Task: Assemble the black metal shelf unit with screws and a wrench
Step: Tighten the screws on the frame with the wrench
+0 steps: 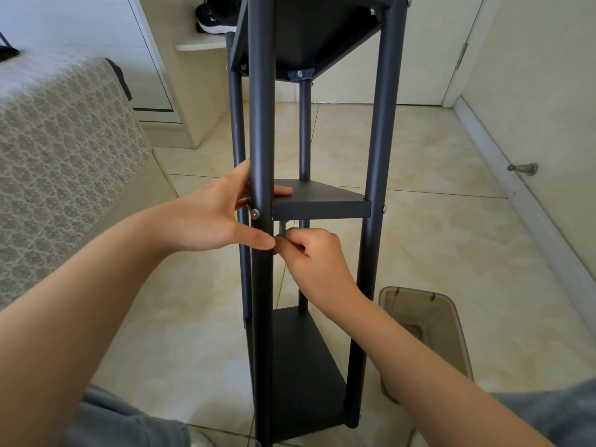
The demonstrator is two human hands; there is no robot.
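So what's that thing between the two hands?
The head view shows the shelf unit's near black pole between them. The left hand wraps it; the right hand pinches a small grey metal piece beside it.

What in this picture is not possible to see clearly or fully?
1. Small metal tool, head view: the right hand pinches it; fingers and the front post hide its shape.
2. Fingers of the left hand: mostly behind that post.
3. Shelf unit top: cut off by the upper edge.
4. Brown plastic box: the right forearm covers part; contents unclear.
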